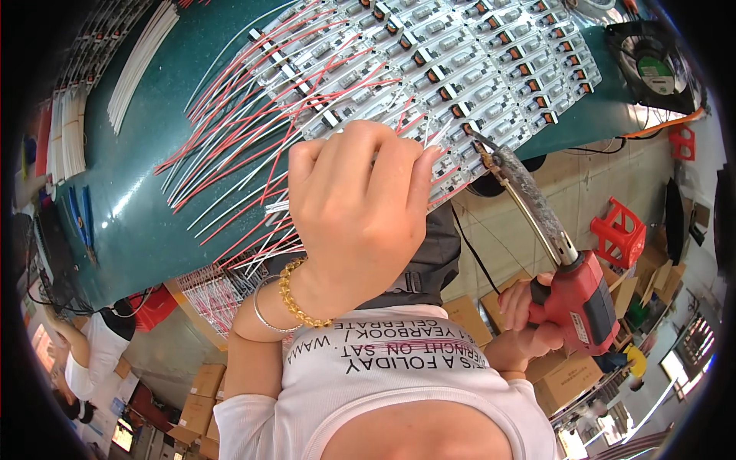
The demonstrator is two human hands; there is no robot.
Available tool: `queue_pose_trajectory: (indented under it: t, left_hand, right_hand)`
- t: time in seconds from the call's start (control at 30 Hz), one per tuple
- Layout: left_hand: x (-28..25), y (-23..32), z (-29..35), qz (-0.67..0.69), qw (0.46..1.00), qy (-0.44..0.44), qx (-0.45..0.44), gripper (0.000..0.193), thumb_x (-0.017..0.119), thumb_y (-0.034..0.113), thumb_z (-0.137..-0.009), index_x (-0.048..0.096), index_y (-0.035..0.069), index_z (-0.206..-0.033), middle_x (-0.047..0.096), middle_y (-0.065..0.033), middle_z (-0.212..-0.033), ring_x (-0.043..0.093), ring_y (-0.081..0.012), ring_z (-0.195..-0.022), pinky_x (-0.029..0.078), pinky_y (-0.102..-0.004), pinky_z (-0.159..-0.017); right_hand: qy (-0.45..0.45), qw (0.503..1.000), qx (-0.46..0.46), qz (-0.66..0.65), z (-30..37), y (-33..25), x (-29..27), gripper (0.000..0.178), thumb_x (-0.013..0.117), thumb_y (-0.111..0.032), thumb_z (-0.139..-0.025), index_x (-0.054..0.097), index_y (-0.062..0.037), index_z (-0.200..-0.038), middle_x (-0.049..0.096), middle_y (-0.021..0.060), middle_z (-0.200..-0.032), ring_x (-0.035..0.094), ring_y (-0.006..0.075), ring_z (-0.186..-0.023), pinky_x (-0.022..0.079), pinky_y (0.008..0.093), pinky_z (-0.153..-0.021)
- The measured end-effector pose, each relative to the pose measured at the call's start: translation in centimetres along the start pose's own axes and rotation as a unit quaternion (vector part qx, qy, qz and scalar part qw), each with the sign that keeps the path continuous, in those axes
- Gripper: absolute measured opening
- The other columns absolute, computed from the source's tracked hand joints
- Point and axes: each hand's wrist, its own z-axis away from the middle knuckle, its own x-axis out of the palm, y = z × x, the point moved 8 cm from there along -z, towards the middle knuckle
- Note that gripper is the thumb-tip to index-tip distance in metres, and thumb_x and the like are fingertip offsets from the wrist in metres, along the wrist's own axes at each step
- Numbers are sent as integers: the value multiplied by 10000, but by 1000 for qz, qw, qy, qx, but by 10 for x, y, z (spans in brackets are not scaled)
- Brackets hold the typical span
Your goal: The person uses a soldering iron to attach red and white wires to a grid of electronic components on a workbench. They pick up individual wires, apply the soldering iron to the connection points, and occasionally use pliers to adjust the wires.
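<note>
even, bright daylight is filling the scene, with the strongest glare burning out the pale floor (590, 184) beyond the green table (138, 207) and the far right rim by the windows. shadows are staying soft, the left hand (360, 207) casting only a faint one, while the white sleeving (138, 65) is reading near overexposed. fisheye distortion is bending the table edge and circuit boards (460, 69) toward a black vignette, and detail is softening at the rim, though the centre is holding sharp with no motion blur.
</note>
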Motion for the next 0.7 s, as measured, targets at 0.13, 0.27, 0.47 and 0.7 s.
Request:
queue_pose_trajectory:
  t: [0.13,0.27,0.47,0.7]
  left_hand:
    - [-28,1,-6,27,999,22,-5,157,719,-11,-686,654,57,-812,623,-26,-771,553,-168,-668,357,-290,-699]
    - [-24,5,-4,61,997,-40,-20,156,727,-10,-677,646,75,-780,594,-8,-696,538,-167,-648,340,-296,-722]
    - [-5,6,3,48,997,-51,-13,157,730,4,-669,606,87,-719,543,3,-645,495,-171,-611,321,-311,-707]
    - [-1,7,4,36,998,-52,0,160,730,7,-665,599,87,-712,543,5,-647,492,-176,-605,317,-316,-705]
  right_hand:
    - [24,995,18,-92,-5,-9,10,596,562,-548,-785,491,-11,-1034,495,6,-546,475,147,-483,406,264,-524]
    - [-34,998,32,-41,-7,-17,20,510,571,-498,-795,519,-25,-979,530,24,-584,501,164,-523,426,268,-555]
    - [-10,999,-24,-29,11,-3,6,898,569,-718,-692,401,1,-1203,444,-45,-491,433,104,-415,364,252,-448]
    - [59,998,17,-9,26,10,-6,857,560,-723,-690,440,-10,-1150,434,-47,-493,423,102,-429,362,252,-453]
